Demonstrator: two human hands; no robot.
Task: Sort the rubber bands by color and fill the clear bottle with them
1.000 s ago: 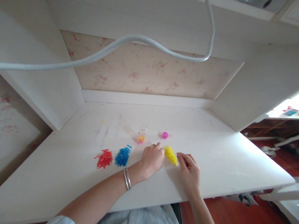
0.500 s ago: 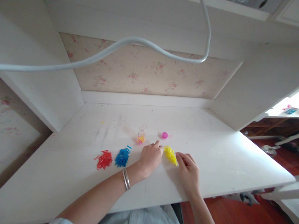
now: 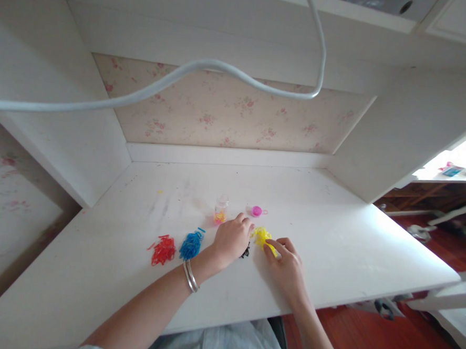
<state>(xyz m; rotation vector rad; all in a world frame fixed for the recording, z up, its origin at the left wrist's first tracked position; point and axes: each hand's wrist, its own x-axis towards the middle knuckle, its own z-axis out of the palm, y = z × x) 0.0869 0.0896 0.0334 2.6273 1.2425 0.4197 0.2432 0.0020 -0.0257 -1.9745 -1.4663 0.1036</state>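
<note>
A heap of small yellow rubber bands (image 3: 261, 235) lies on the white tabletop between my hands. My right hand (image 3: 288, 267) is at its near right side, thumb and index finger closed on some of the bands. My left hand (image 3: 231, 240), with a silver bangle on the wrist, hovers at the heap's left edge. Its fingers are curled together, and whatever they pinch is too small to make out. Partly hidden beneath this hand is a pile of black bands (image 3: 245, 251). Further left are a blue pile of bands (image 3: 191, 244) and a red pile (image 3: 163, 250).
Behind my left hand stands a small clear jar (image 3: 221, 209) with yellow and pink bits at its bottom. A round pink lid (image 3: 256, 212) lies to its right. A white cable (image 3: 208, 64) crosses above the desk (image 3: 331, 243), which has side panels and a back wall.
My right hand has moved left onto the yellow bands. My left hand has shifted slightly left and up, uncovering part of the black pile.
</note>
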